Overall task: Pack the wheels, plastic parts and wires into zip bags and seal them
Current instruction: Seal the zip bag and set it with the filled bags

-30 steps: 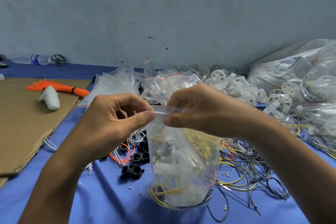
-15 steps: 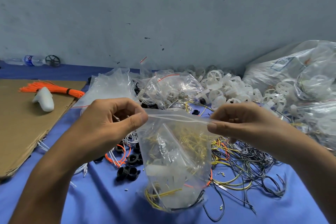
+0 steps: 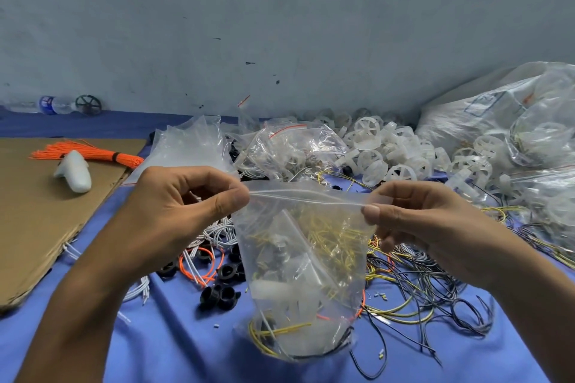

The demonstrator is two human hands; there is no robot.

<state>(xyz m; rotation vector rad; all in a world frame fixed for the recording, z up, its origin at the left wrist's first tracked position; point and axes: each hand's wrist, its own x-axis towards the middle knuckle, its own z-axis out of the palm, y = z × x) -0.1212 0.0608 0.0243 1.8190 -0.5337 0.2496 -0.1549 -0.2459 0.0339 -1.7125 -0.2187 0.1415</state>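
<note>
A clear zip bag [image 3: 303, 261] hangs between my hands above the blue table, holding yellow wires, white plastic parts and dark pieces. My left hand [image 3: 183, 208] pinches the left end of its zip strip between thumb and forefinger. My right hand [image 3: 417, 221] pinches the right end, so the strip is stretched flat. Loose white wheels [image 3: 389, 155] lie piled behind the bag. Tangled yellow and black wires [image 3: 429, 289] spread under my right hand. Black plastic parts [image 3: 219, 292] and orange and white wires [image 3: 202, 261] lie under my left hand.
A brown cardboard sheet [image 3: 40, 227] covers the left of the table, with an orange wire bundle [image 3: 90, 152] and a white plastic piece [image 3: 74, 169] on it. Filled clear bags [image 3: 286, 149] sit behind, a large sack [image 3: 513, 115] at right. A bottle [image 3: 51, 104] lies by the wall.
My right hand has slid to the right along the zip strip, from beside my left hand out to the bag's right end. The left hand kept its pinch.
</note>
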